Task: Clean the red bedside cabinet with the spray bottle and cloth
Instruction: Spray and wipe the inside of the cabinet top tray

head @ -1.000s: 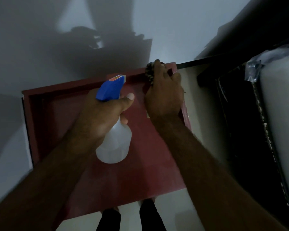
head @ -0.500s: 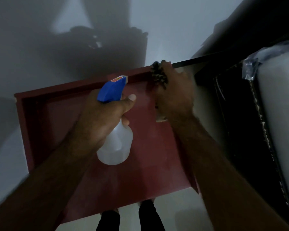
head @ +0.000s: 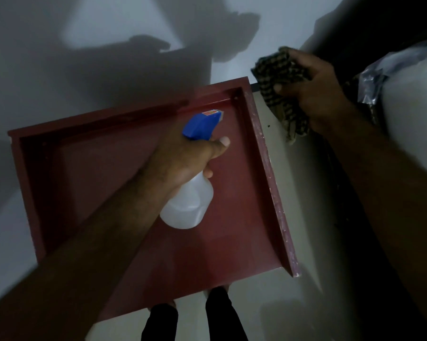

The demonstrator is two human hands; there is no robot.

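Dim room, pale wall (head: 96,77) at the far side, crossed by hard shadows of both arms. Against that wall, seen from above, the red bedside cabinet (head: 242,217), its top sunk between raised rims at the left, far and right.

Possible trouble first. Nozzle of the spray bottle (head: 189,205) aimed toward the far right corner, close to the rims. With a hard squeeze, probably mist over the rim, onto the wall or onto the floor (head: 306,205) at the right. Low light too, so easy to miss a wet patch or skip a corner while wiping. Loose tail of the cloth (head: 278,75) hanging down, able to drag on the floor and carry dust back to the surface. Plastic-wrapped bed (head: 409,114) just beside the right arm, so some risk of brushing it on a wide swing.

Left hand (head: 180,158): fingers curled tight around the neck of the bottle, thumb across its right side under the blue trigger head. Bottle seemingly in the air over the middle of the cabinet top. Trigger finger hidden, so impossible to tell if pressed. Right hand (head: 318,94): clamped on the bunched checked cloth, held beyond the far right corner, apart from the cabinet, touching nothing else.
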